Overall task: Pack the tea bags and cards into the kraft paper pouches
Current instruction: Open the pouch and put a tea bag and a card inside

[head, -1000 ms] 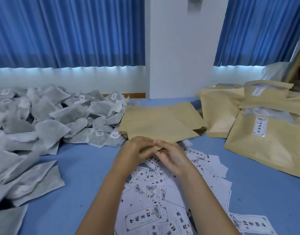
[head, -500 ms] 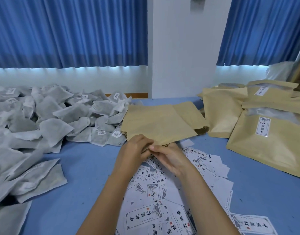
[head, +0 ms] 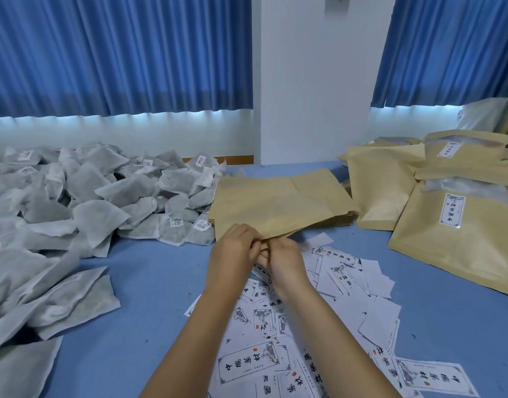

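A stack of flat, empty kraft paper pouches lies in the middle of the blue table. My left hand and my right hand meet at its near edge, both pinching the near corner of the top pouch. Printed white cards are scattered under my forearms and to the right. A big heap of grey-white tea bags covers the left side of the table.
Filled kraft pouches with white labels are piled at the right. A white pillar and blue curtains stand behind the table. Bare blue tabletop shows between the tea bags and the cards.
Both hands stay at the near corner of the top pouch; the fingers have shifted slightly and closed tighter on the edge. The view has tilted a little.
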{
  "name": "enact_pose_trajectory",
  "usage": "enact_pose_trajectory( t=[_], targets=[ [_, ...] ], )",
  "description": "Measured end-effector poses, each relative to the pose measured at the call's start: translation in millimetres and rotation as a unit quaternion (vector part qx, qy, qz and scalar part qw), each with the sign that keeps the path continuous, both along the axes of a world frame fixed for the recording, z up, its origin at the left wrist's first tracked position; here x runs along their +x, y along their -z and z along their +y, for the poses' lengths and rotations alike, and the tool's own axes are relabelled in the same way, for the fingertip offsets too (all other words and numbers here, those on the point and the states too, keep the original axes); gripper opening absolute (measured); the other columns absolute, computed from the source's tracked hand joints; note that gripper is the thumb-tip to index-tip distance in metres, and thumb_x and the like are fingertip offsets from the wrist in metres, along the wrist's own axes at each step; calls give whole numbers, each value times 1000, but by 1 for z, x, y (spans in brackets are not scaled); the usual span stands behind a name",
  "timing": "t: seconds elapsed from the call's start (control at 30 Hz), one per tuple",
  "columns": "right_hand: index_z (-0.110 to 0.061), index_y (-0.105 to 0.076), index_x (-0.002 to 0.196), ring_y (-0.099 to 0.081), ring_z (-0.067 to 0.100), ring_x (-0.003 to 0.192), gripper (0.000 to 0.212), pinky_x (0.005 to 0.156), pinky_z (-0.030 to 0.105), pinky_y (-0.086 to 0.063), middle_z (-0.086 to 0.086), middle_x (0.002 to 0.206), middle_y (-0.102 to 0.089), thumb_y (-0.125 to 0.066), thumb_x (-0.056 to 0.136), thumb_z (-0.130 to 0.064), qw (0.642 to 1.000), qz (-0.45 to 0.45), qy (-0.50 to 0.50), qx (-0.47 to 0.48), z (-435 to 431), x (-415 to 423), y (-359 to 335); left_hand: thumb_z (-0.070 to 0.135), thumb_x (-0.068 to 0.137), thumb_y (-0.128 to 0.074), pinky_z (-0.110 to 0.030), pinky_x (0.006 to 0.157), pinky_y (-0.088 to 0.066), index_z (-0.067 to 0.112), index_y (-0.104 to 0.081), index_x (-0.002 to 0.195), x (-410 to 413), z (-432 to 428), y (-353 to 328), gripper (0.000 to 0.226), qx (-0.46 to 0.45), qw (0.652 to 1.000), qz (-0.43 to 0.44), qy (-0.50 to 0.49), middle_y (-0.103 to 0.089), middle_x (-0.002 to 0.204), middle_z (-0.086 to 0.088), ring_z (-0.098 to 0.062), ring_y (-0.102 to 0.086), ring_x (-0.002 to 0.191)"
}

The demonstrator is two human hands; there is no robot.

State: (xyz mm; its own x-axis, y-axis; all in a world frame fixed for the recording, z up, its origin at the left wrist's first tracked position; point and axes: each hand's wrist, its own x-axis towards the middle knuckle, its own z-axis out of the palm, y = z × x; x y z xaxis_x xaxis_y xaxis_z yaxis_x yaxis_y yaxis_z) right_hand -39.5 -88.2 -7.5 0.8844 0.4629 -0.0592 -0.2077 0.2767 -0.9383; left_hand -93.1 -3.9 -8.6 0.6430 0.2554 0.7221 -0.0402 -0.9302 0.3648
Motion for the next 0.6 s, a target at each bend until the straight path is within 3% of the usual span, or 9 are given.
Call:
enact_pose_trajectory(
  t=[0.1, 0.17, 0.23, 0.3, 0.37, 0.43, 0.53, 0.6],
  targets=[
    [0, -61, 76, -64, 32, 66, 31, 69, 36, -56, 21, 74, -67, -39, 97, -3, 986, -113, 23, -120, 3, -4, 0, -1, 74, -72, -40, 54, -50, 3, -66, 72, -1, -1, 2, 7, -32, 998, -21, -44, -63, 72, -5, -24, -59, 67],
    [-7, -55, 66, -58, 22, 57, 36, 57, 26, -46, 12, 63, -62, -39, 99, -7, 970, -167, 39, -175, 3, -6, -1, 0, 75, -70, -36, 55, -47, 4, -64, 73, -3, -1, 0, 8, -95, 992, -48, -73, -62, 70, -5, -23, -57, 64],
    [-9, -54, 69, -67, 17, 56, 37, 52, 20, -47, 8, 62, -67, -36, 101, -10, 977, -146, 7, -157, 2, -12, 0, 1, 77, -68, -25, 56, -39, 4, -63, 74, -5, 7, -7, 7, -185, 968, -111, -130, -62, 67, -6, -21, -52, 60],
    [-4, -57, 79, -72, 19, 65, 34, 60, 26, -56, 13, 75, -72, -33, 102, -10, 985, -115, -34, -126, 3, -18, 3, 3, 79, -67, -20, 56, -31, 6, -61, 77, -8, 17, -13, 6, -208, 954, -144, -160, -61, 68, -4, -18, -49, 61],
    [-1, -59, 81, -73, 22, 69, 31, 67, 34, -58, 14, 79, -73, -34, 99, -6, 988, -106, -30, -111, 2, -19, 3, 11, 82, -63, -22, 58, -34, 15, -63, 90, -10, 17, -13, 9, -161, 974, -63, -144, -58, 80, 6, -15, -52, 69],
    [-2, -62, 80, -73, 23, 67, 27, 59, 29, -58, 13, 76, -72, -39, 94, 1, 996, -60, -4, -71, -1, -13, 0, 17, 85, -59, -26, 56, -37, 27, -64, 106, -11, 10, -11, 24, -55, 993, 39, -97, -56, 99, 13, -12, -55, 75],
    [2, -64, 94, -70, 26, 62, 16, 57, 29, -56, 17, 74, -71, -50, 92, -5, 999, 12, 35, -2, -13, -3, -4, 14, 87, -54, -25, 61, -40, 31, -62, 119, -9, 1, -9, 37, 30, 992, 123, 7, -54, 125, 15, -16, -61, 87],
    [3, -62, 93, -68, 26, 56, 17, 56, 33, -57, 18, 69, -69, -53, 92, -11, 997, 7, 75, -21, -22, 6, -4, 10, 89, -50, -28, 70, -46, 30, -54, 131, -7, 1, -7, 47, 58, 986, 153, -6, -50, 135, 14, -18, -61, 101]
  ],
)
